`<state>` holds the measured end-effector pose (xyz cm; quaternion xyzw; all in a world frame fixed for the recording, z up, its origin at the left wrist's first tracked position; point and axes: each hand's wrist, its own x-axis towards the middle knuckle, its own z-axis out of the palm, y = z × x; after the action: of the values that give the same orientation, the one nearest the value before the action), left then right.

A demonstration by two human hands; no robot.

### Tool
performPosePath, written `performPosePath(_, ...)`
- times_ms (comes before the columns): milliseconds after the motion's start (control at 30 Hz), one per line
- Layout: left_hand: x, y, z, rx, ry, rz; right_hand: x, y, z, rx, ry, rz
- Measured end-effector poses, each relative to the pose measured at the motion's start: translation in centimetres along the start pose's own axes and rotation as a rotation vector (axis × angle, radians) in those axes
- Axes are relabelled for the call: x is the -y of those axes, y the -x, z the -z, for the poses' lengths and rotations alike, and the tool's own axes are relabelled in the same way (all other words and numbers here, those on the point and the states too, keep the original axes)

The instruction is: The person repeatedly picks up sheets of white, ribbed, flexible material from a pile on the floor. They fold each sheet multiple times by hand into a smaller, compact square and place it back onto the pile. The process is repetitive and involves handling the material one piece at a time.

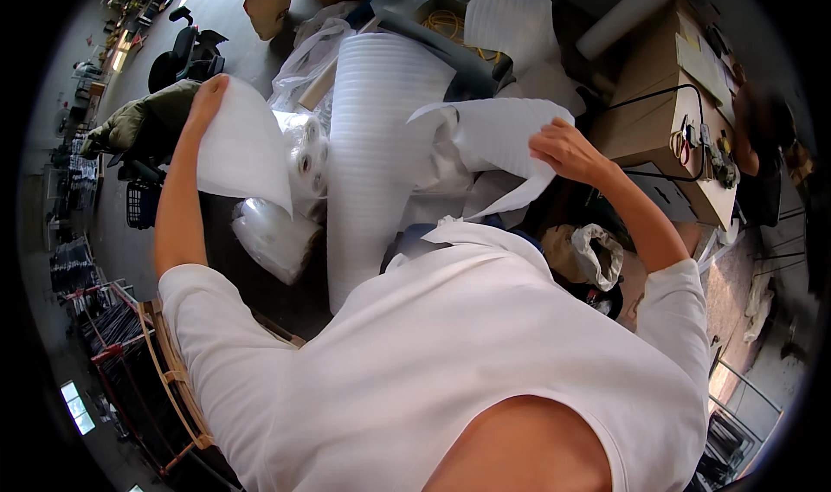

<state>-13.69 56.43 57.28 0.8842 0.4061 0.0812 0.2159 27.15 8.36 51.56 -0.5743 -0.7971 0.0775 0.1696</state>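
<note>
My left hand (pixel 209 99) is raised at the far left, its fingers closed on the upper edge of a white foam sheet (pixel 245 146) that hangs down from it. On the right, my right hand (pixel 567 148) grips a second, ribbed piece of white foam sheet (pixel 502 133), which curls and trails in a strip below the fist. Between my hands stretches a long ribbed foam wrap (pixel 381 137), running down toward my body. Beside the left sheet lie clear plastic-wrapped rolls (pixel 307 159) and another shiny wrapped bundle (pixel 270 237).
At right stands a large cardboard box (pixel 645 102) with scissors (pixel 685 153) on its side. More foam (pixel 511 29) and yellow cord (pixel 446 25) are heaped at the back. A black chair (pixel 186 55) with a green jacket (pixel 143 120) is at left. An open cloth sack (pixel 597 257) sits lower right.
</note>
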Motion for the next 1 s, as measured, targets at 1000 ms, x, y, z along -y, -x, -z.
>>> performPosePath(1000,-30.7,3.2,-17.1,0.761,0.881,0.1,11.8,-17.2,-2.9,-0.516,-0.242,0.502)
